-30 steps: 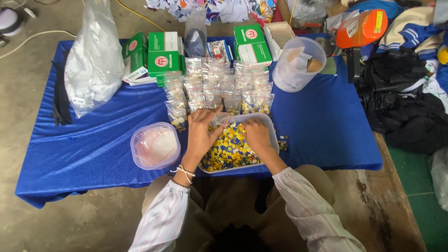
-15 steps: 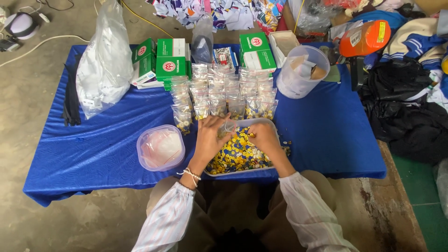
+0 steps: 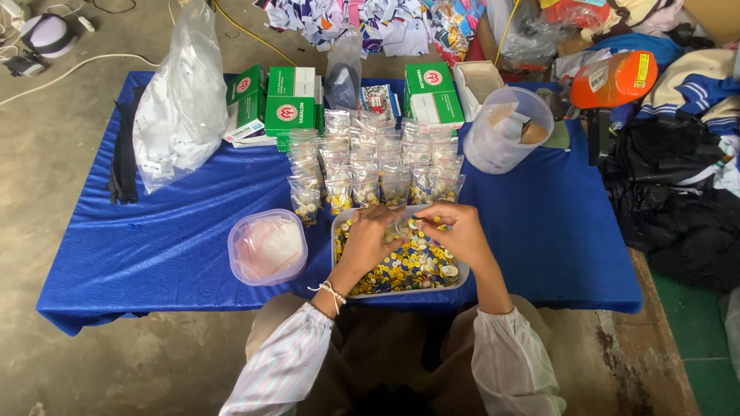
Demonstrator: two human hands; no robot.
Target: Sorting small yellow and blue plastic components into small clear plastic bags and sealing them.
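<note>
— Changed since half a second ago?
— Both hands raised slightly off the pieces and drawn together over the far half of the white tray [image 3: 462,279]; previously spread lower across the heap.

— Left hand [image 3: 368,240] status?
— Positioned above tray centre, fingers curled around a small clear bag [image 3: 398,228]. Grip clenched on that bag. Beaded bracelet [image 3: 333,291] at wrist.

— Right hand [image 3: 455,229] status?
— Meeting the bag from the other side, fingertips pinched at its mouth. Contents of the pinch too small to tell.

— Location of the bag?
— Held between both hands, just above the heap of small yellow, white and blue pieces [image 3: 408,268] filling the tray, at the near edge of the blue-covered bench [image 3: 154,246].

— Surroundings?
— Rows of filled clear packets [image 3: 370,158] just beyond the tray. Round lidded plastic tub [image 3: 267,246] beside the tray on the left. Green boxes [image 3: 289,96] and large plastic sack [image 3: 181,104] at the far left. Clear bucket [image 3: 505,131] at the far right.
</note>
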